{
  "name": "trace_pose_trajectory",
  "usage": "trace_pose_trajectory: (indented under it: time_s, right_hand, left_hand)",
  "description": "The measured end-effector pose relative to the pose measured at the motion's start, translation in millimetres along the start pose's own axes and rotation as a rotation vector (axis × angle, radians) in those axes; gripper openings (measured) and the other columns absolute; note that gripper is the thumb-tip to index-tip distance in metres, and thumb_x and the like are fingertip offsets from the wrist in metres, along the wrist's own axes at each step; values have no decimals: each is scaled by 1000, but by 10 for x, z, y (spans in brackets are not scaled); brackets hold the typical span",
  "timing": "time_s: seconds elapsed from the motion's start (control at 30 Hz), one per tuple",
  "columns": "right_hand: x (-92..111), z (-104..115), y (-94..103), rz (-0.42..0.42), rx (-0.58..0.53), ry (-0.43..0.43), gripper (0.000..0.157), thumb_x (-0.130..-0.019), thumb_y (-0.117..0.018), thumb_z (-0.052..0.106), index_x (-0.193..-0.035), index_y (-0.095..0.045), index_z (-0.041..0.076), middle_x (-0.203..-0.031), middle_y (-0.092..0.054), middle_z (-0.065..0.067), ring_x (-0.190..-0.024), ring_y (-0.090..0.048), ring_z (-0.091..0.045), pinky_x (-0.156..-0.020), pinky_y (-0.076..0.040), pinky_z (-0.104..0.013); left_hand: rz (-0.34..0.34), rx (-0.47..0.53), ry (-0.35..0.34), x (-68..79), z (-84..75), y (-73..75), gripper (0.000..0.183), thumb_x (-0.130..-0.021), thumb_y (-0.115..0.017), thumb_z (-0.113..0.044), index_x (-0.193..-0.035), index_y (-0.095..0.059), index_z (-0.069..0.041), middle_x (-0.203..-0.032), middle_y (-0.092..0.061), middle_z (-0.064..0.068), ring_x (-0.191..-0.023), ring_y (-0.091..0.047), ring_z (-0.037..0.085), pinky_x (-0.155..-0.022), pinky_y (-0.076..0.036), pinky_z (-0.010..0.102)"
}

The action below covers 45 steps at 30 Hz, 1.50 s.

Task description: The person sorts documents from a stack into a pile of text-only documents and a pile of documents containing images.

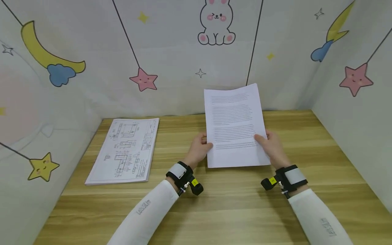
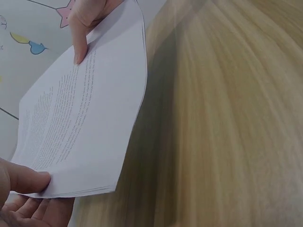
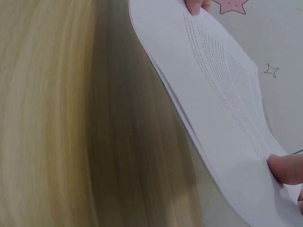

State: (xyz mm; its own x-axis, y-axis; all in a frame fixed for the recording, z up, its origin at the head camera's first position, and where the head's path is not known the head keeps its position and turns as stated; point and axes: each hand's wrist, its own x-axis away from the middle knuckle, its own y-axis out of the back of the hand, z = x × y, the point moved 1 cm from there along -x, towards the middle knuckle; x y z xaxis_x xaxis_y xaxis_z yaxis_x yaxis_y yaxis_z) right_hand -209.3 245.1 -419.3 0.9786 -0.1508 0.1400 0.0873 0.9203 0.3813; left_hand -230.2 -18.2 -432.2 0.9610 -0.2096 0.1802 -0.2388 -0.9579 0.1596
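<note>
Both hands hold a thin stack of printed paper (image 1: 234,127) raised and tilted up above the table, its text side facing the head camera. On the left edge, my left hand (image 1: 198,149) pinches the sheets, thumb in front and fingers behind. My right hand (image 1: 273,148) grips the opposite edge the same way, its thumb lying over the printed lines. In the left wrist view the stack (image 2: 94,118) bows slightly, and several sheet edges show along its lower border. The right wrist view shows the stack's lower edge (image 3: 189,127) over the wood, with a shadow underneath.
A second paper stack (image 1: 125,149) with technical drawings lies flat at the table's left. The wooden table (image 1: 232,211) meets a cloth backdrop (image 1: 177,44) printed with a rabbit, stars and moons, which also runs along both sides.
</note>
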Motion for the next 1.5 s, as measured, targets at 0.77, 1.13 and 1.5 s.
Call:
trace_pose_trajectory:
  time_s: [0.77, 1.13, 1.5]
  right_hand:
    - [-93, -475, 728, 61, 315, -82, 55, -104, -42, 20, -147, -34, -13, -141, -49, -36, -118, -57, -38, -87, -50, -39]
    - [-47, -534, 788, 46, 461, -107, 54, -101, -51, 20, -142, -41, -14, -138, -49, -36, -115, -52, -40, -91, -46, -50]
    - [-29, -458, 701, -67, 860, -33, 58, -90, -65, 18, -132, -49, -18, -130, -53, -41, -115, -56, -54, -90, -49, -61]
  left_hand:
    - [165, -183, 27, -88, 76, -807, 43, -94, -59, 2, -137, -56, -1, -94, -65, 11, -55, -58, 12, -55, -55, 23]
    - [101, -294, 54, -26, 124, -896, 49, -91, -66, -3, -139, -56, -2, -82, -67, 5, -50, -58, 7, -49, -51, 18]
    - [88, -449, -5, -21, 134, -920, 30, -91, -66, -7, -120, -65, -1, -54, -55, -4, -39, -52, 7, -41, -39, 16]
